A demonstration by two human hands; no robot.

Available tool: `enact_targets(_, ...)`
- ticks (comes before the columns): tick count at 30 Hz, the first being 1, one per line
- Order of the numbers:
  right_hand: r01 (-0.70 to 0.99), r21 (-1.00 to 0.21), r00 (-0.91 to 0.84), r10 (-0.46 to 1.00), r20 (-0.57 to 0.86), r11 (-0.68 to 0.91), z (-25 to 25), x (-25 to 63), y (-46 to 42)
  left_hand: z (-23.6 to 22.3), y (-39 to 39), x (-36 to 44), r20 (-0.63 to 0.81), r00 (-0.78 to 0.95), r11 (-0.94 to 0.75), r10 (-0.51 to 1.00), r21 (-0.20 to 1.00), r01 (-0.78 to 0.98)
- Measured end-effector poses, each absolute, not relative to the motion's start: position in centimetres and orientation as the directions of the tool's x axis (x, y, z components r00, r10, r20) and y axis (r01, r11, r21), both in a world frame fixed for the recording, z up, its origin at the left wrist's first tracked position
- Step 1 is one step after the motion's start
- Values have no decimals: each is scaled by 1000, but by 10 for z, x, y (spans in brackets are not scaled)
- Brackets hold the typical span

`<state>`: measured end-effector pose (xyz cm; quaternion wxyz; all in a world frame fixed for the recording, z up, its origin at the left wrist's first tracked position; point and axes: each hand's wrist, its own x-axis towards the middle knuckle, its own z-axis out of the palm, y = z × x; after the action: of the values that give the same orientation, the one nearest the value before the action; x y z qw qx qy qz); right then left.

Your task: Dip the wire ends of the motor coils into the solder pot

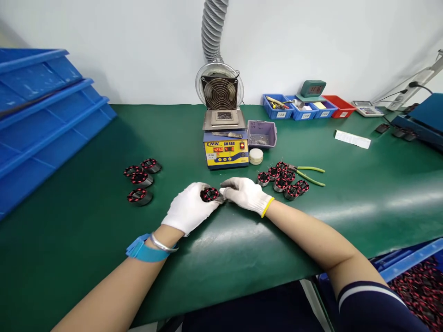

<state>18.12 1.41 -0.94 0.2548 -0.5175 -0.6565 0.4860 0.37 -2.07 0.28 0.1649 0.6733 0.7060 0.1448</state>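
Both my hands wear white gloves and meet on the green mat in front of me. My left hand [188, 207] cups a small round coil part [209, 194] wound with red and black wire. My right hand [246, 193] pinches at the right edge of the same coil, fingers closed on it. A blue wrist strap and a metal bangle sit on my left wrist. Several similar coils [283, 179] lie in a cluster just right of my hands. Another group of coils [140, 180] lies to the left.
A yellow-and-blue solder pot [225, 148] stands behind my hands under a fan and extraction hose. Green-handled cutters [308, 174], a small white jar [256, 156], a grey tray [262, 133], parts bins [304, 108] and stacked blue crates [44, 115] surround the mat.
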Motion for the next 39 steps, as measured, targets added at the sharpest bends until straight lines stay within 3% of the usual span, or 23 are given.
enact_targets(3,484,-875,-320,931,-174,3,-7,175,7,-3,-23,7,135,-71,-6,988,500,866)
enact_targets(7,274,-959,-266,953,-145,-69,-19,156,-4,-11,-26,12,317,-84,-140,945,621,771)
enact_targets(9,206,-978,-208,975,-81,-37,-23,148,-9,-15,-23,12,304,-22,-208,953,704,679)
enact_targets(12,255,-963,-152,987,50,88,-25,144,-14,-22,-19,10,278,77,-269,957,763,588)
enact_targets(17,348,-916,-115,979,167,198,-22,149,-15,-22,-16,5,222,24,-192,975,780,595)
enact_targets(22,261,-957,-85,990,111,130,-18,154,-11,-10,-16,-3,-172,157,94,972,906,413)
enact_targets(24,199,-974,-92,992,90,107,-17,154,-9,-3,-15,-6,-243,245,156,938,932,326)
enact_targets(29,82,-996,-85,996,28,35,-16,156,0,19,-21,-24,-216,293,152,931,962,226)
enact_targets(32,-22,-999,-55,998,-38,-40,-14,157,5,28,-23,-42,-96,363,103,927,995,1)
enact_targets(34,-67,-997,-55,998,-41,-45,-13,157,5,29,-21,-48,4,251,32,968,989,-142)
enact_targets(36,-72,-997,-61,997,-37,-41,-11,156,4,24,-17,-44,28,120,-14,992,994,-111)
enact_targets(39,-52,-997,-69,997,-47,-51,-10,154,1,13,-16,-25,37,83,-54,996,977,205)
